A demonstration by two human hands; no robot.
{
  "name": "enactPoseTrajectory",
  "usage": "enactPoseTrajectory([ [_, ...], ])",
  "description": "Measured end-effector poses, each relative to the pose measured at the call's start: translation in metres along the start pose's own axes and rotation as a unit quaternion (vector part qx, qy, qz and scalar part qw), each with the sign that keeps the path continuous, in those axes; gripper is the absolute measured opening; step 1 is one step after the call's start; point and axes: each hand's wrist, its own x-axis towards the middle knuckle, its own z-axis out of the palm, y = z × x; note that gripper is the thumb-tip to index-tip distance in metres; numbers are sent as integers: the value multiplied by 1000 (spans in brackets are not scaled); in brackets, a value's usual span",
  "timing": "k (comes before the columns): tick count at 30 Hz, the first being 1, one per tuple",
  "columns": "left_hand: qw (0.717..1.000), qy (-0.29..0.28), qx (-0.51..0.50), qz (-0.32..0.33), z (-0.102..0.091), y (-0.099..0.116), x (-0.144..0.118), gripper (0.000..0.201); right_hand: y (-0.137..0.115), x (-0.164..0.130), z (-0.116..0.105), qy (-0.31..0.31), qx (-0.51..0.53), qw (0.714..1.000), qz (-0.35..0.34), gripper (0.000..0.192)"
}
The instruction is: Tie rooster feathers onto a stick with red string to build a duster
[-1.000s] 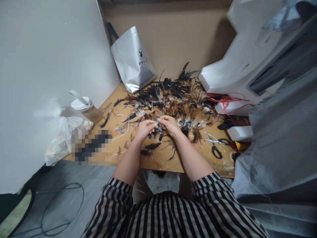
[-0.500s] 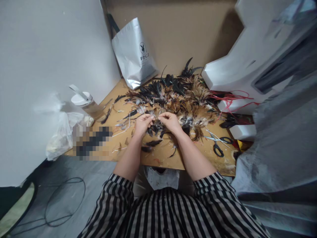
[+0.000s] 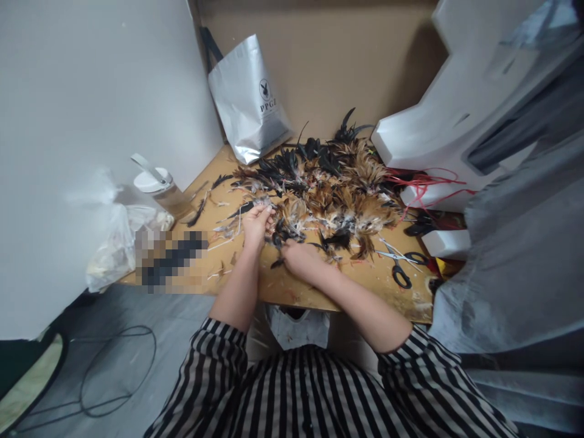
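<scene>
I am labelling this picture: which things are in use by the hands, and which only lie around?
In use: left hand, right hand, feather pile, dark feathers between the hands.

Lying around: scissors, silver bag, lidded cup, red cords, plastic bag.

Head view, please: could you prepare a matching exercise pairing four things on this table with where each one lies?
Things:
1. silver bag
2. scissors
3. white-lidded bottle
4. red cords

Places:
A. left table edge, beside the plastic bag
B. under the white foam block
C. near right of the feather pile
D. propped in the far corner

Pairs: 1-D, 2-C, 3-A, 4-B
</scene>
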Motion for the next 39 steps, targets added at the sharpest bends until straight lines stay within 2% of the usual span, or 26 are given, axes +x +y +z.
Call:
enactPoseTrajectory([
  [4, 1000, -9, -1, -26, 3, 0, 3, 24, 39, 15, -23, 71, 23, 995, 63, 23],
  [7, 999, -21, 6, -36, 10, 7, 8, 24, 63, 29, -30, 119, 75, 986, 89, 18],
  [10, 997, -65, 30, -41, 16, 17, 11, 25, 75, 41, -21, 188, 153, 967, 78, 15],
  [12, 994, -88, 43, -53, 17, 19, 10, 27, 78, 46, -9, 246, 212, 944, 62, 15],
  [15, 991, -89, 58, -85, 14, 14, 4, 28, 80, 50, 9, 312, 296, 901, 63, 13],
  [17, 989, -98, 57, -99, 11, 8, 0, 27, 82, 53, 17, 324, 349, 876, 78, 14],
  [21, 985, -140, -1, -102, 10, 5, -4, 22, 83, 55, 21, 310, 418, 847, 107, 19],
  [24, 979, -168, -52, -107, 14, 7, -7, 19, 80, 56, 22, 302, 408, 854, 117, 19],
  [27, 973, -181, -79, -118, 17, 7, -9, 17, 75, 56, 22, 292, 396, 865, 97, 20],
  [30, 972, -171, -98, -126, 15, 5, -7, 16, 73, 54, 19, 249, 461, 849, 64, 25],
  [32, 972, -156, -115, -132, 13, 4, -5, 15, 74, 52, 16, 199, 552, 807, 68, 30],
  [36, 964, -164, -136, -157, 6, 7, -2, 15, 79, 49, 8, 103, 729, 669, 99, 34],
  [37, 962, -174, -136, -163, 5, 7, -2, 15, 80, 48, 7, 78, 753, 646, 98, 34],
  [39, 957, -192, -132, -171, 4, 8, -3, 16, 80, 46, 5, 26, 776, 623, 90, 34],
])
